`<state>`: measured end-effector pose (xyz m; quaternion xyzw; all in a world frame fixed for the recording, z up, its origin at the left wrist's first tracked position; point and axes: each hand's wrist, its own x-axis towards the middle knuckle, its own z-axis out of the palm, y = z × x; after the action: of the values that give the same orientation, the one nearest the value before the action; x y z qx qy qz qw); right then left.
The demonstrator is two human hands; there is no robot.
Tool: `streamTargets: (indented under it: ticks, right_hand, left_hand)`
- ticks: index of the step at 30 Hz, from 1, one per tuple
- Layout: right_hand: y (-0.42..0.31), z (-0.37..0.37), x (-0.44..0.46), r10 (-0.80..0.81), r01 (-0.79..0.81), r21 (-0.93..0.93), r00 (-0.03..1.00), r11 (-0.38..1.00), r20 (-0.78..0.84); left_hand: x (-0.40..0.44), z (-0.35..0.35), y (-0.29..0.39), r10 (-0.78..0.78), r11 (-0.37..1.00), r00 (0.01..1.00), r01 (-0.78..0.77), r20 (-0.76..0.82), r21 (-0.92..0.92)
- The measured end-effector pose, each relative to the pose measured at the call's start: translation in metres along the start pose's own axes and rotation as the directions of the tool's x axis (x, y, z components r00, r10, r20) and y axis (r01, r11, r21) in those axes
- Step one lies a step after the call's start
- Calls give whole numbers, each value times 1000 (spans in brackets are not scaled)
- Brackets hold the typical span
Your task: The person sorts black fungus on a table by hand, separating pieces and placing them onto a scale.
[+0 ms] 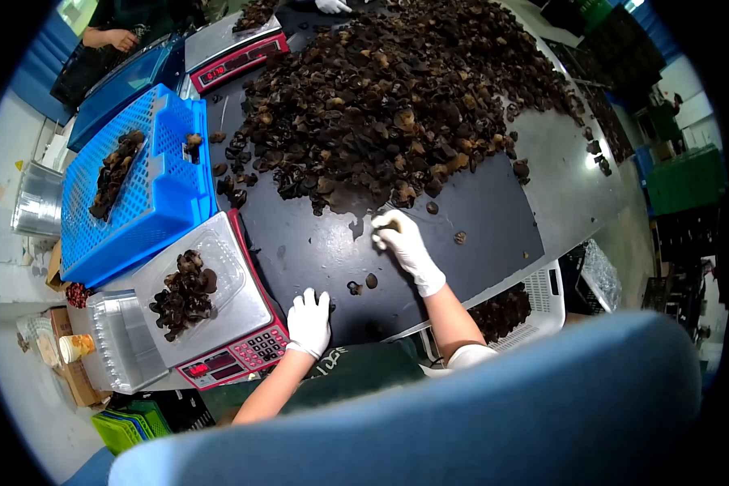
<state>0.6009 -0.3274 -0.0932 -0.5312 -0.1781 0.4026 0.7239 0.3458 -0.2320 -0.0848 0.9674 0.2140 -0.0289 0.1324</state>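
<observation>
My left hand (309,324), in a white glove, lies flat with its fingers stretched out on the near edge of the dark table mat, beside the red-framed scale (255,352). White-gloved too, my right hand (402,243) is over the mat just below a large heap of wood ear mushrooms (381,113). Its fingers are curled together, and whatever they hold, if anything, is hidden. Two loose mushroom pieces (371,280) lie on the mat between my hands. On the scale's metal plate, a clear plastic tray (227,247) bears a small pile of mushrooms (185,296).
Left of the mat stands a blue crate (138,243) with a filled tray on top. Behind it is a second scale (239,61). Clear trays (125,340) are stacked at left. A white basket (547,300) is below the table's right edge. Other people's hands (121,39) show beyond.
</observation>
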Motion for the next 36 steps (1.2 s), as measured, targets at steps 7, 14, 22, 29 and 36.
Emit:
streamTargets:
  ticks: [7, 14, 22, 29, 36]
  right_hand:
    - [2, 0, -71, -15, 72, -736, 996, 674, 84]
    - [24, 4, -63, -106, 177, -839, 984, 514, 143]
    - [28, 12, -18, -372, 309, -922, 905, 235, 208]
    - [4, -6, -20, -363, 212, -837, 931, 504, 16]
    - [-26, -114, -54, -681, -87, -987, 715, 136, -157]
  left_hand:
    - [23, 3, -7, 9, 952, 998, -29, -66, -304]
    - [47, 11, 30, 296, 880, 930, -355, -220, -316]
    - [43, 42, 27, 338, 933, 893, -358, -297, -16]
    - [43, 33, 23, 210, 916, 936, -290, -283, -278]
    - [18, 28, 29, 588, 704, 808, -531, -31, -472]
